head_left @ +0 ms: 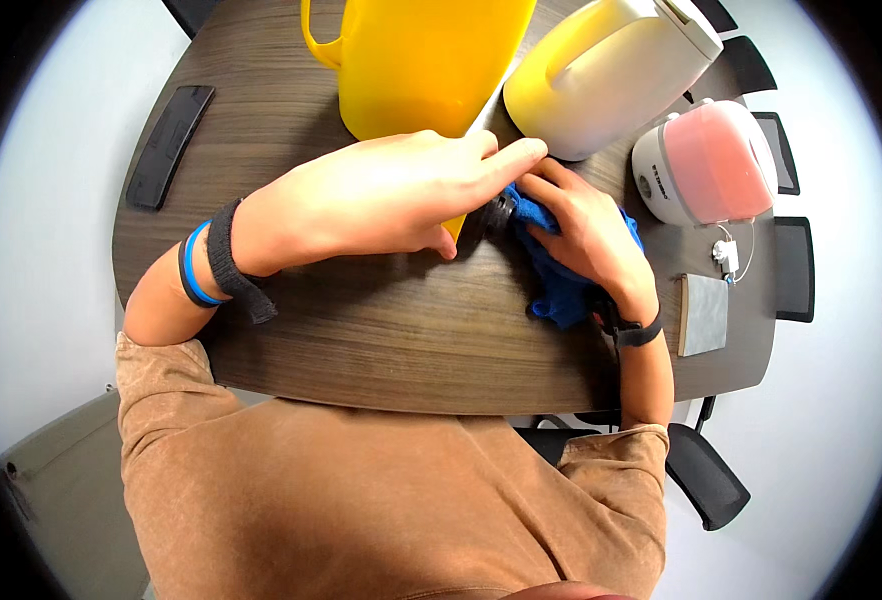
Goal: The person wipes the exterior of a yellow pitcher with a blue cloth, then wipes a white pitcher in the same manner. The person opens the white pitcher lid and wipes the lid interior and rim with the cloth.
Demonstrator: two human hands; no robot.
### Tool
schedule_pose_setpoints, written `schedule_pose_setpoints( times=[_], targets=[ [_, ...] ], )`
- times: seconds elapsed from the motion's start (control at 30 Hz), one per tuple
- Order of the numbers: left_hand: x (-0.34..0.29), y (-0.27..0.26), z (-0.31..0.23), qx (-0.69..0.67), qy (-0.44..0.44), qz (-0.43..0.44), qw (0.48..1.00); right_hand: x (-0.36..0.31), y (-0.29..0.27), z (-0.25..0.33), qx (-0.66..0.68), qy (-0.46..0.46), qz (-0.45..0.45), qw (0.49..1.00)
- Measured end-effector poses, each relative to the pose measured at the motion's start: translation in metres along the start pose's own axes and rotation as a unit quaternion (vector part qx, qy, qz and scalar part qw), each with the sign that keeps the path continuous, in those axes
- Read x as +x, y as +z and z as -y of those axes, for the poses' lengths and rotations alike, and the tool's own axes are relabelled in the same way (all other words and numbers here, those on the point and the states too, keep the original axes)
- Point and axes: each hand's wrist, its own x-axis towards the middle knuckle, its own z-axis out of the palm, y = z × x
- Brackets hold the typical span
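My left hand (391, 195) reaches over the table with its fingers stretched to the right. Between its thumb and fingers shows a small bit of a yellow object (454, 227); the hand hides the rest. My right hand (591, 230) is closed over a crumpled blue cloth (559, 285), fingers bent and pressed on it. A ribbed black piece (499, 212), like a cap or knob, sticks out at the cloth's left edge, near the left fingers. What it belongs to is hidden. Both hands are close together, with the left forefinger by the right fingers.
Behind my hands stand a large yellow jug (416, 70) with a handle and a white-and-yellow kettle (611, 85). To the right are a pink-and-white appliance (711, 165), a white plug (726, 255) and a grey notebook (703, 315). A black flat device (169, 148) lies far left.
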Motion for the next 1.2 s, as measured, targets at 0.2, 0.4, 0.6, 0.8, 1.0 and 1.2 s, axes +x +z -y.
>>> schedule_pose_setpoints(
  times=[0.2,0.4,0.6,0.8,1.0,1.2],
  targets=[
    [-0.008,0.001,-0.001,-0.011,0.014,0.004,1.0,-0.001,-0.024,0.024,0.036,0.021,0.124,0.991],
    [-0.005,0.0,-0.009,0.009,0.016,0.004,1.0,-0.002,-0.034,0.016,0.06,0.004,0.203,0.977],
    [-0.003,-0.003,-0.013,0.047,0.009,-0.001,0.999,-0.002,-0.056,0.002,0.141,-0.009,0.244,0.96],
    [0.003,0.012,-0.002,0.052,0.042,-0.079,0.995,-0.006,-0.065,-0.003,0.234,-0.016,0.164,0.958],
    [0.007,0.013,-0.002,0.056,0.088,-0.132,0.986,-0.016,-0.054,-0.003,-0.031,0.08,-0.018,0.996],
    [0.008,0.012,-0.003,0.018,0.018,-0.132,0.991,-0.007,-0.056,0.03,0.134,-0.077,0.021,0.988]
  ],
)
